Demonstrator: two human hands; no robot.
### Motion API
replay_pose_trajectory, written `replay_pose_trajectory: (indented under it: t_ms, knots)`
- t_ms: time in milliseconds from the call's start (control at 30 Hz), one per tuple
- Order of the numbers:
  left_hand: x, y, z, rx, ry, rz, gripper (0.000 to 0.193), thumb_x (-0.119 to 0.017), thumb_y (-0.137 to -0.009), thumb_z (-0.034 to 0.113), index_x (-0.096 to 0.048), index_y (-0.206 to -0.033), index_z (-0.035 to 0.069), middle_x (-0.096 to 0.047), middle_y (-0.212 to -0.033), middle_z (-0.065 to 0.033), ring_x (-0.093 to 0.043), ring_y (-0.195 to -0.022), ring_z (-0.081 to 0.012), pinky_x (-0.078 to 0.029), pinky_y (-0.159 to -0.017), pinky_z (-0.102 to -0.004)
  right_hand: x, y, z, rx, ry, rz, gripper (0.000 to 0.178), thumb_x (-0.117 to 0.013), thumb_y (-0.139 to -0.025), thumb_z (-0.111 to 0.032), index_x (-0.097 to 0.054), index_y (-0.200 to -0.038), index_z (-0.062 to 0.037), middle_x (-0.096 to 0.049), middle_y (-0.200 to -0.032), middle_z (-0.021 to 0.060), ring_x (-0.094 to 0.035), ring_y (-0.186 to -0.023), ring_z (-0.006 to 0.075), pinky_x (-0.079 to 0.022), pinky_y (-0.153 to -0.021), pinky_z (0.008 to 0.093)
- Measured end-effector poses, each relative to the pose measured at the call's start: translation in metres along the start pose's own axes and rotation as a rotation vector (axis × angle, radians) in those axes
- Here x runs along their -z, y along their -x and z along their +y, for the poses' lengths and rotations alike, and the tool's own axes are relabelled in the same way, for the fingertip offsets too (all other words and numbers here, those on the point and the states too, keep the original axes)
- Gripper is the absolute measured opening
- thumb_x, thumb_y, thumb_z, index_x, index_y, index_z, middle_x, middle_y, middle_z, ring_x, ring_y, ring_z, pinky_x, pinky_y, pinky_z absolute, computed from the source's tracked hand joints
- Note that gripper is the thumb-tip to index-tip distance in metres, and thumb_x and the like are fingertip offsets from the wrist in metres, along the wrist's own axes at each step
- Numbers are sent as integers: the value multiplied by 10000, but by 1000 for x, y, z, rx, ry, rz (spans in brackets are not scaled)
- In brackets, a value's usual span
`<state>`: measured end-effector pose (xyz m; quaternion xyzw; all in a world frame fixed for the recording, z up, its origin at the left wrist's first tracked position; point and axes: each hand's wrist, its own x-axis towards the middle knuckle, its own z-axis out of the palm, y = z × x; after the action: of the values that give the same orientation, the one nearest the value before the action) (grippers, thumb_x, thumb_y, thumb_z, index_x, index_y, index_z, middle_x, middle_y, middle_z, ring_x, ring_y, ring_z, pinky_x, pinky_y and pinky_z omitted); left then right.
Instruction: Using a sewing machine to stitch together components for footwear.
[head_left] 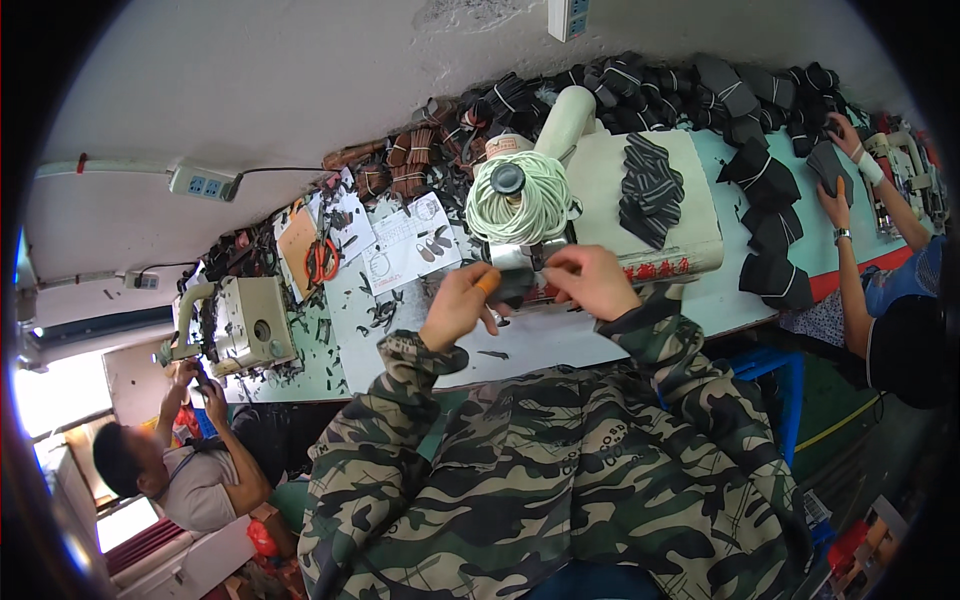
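My left hand (pixel 462 308), with an orange cover on one finger, is closed on a small flat black piece (pixel 514 288) in front of the machine head. My right hand (pixel 600 284) is closed at the fingertips just right of that piece; what the fingers pinch is too small to make out. Directly beyond both hands stands a cream machine (pixel 690 262) topped by a coil of pale green cord (pixel 545 207). On its flat bed, to the right, lies a heap of dark grey strips (pixel 652 190).
Red-handled scissors (pixel 322 260) and a printed sheet (pixel 400 262) lie left of the machine, among black scraps. Bundled dark pieces (pixel 715 85) line the wall. Black stacks (pixel 775 230) stand at right. Co-workers sit on both sides; a blue stool (pixel 785 390) is at lower right.
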<state>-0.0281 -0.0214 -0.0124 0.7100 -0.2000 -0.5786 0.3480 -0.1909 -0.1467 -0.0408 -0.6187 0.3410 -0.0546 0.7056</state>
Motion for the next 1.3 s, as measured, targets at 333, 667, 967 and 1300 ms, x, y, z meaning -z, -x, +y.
replay_pose_trajectory:
  t_ms: [333, 667, 967, 1300]
  knots:
    - [14, -23, 9, 71, 34, -94, 249, -403, -925, 177, -546, -964, -24, -605, -627, -126, -571, -426, -155, -358, -324, -223, 9, -17, 11, 402, 754, 182, 193, -641, -697, -64, -592, -867, 14, -592, -698, 153, -589, -654, 305, -456, -606, 343]
    - [7, -22, 5, 59, -93, -46, 252, -440, -913, 193, -553, -950, -29, -592, -579, -104, -566, -401, -153, -388, -343, -248, 8, -13, 12, 404, 699, 212, 130, -628, -697, -102, -603, -792, -17, -579, -746, 156, -576, -699, 330, -455, -639, 398]
    - [1, -26, 10, 72, -26, -50, 256, -379, -938, 198, -538, -1004, 8, -604, -641, -83, -564, -428, -124, -336, -327, -191, 8, -6, 6, 460, 725, 157, 144, -621, -703, -41, -593, -840, -7, -570, -830, 133, -574, -734, 321, -460, -665, 372]
    - [-9, -39, 9, -26, -252, -50, 230, -433, -906, 154, -558, -957, -32, -606, -679, -105, -590, -461, -157, -414, -353, -228, 23, -3, 5, 436, 622, 31, 128, -610, -712, -40, -595, -835, -7, -560, -811, 143, -556, -747, 340, -449, -668, 377]
